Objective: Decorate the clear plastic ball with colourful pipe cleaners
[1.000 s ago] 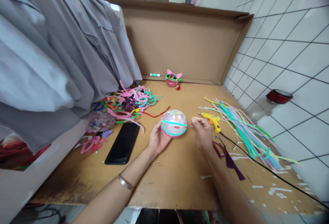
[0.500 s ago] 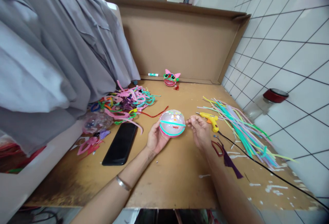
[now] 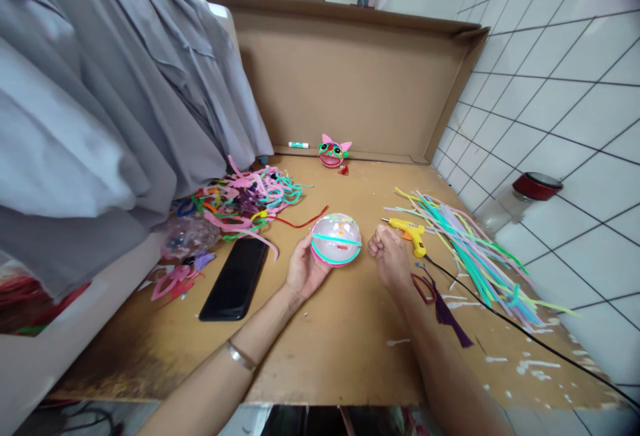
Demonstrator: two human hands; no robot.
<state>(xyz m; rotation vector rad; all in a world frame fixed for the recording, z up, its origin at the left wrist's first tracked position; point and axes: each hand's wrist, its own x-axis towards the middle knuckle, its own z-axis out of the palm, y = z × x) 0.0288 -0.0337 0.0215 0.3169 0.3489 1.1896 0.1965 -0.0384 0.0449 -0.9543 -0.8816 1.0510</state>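
Left hand [image 3: 306, 271]: cupping clear plastic ball [image 3: 334, 252], turquoise strip [image 3: 345, 241] across
Right hand [image 3: 391, 255]: bunched closed, anything pinched unclear
Glass jar [image 3: 506, 208]: red-lidded, contents unclear
Marker [image 3: 299, 145]: print unreadable

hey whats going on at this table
A person's left hand holds a clear ball with turquoise trim. The right hand is curled beside it, not touching, near a yellow glue gun lying on the table; whether that hand holds anything is hard to tell. A phone lies to the left, pastel strips to the right.
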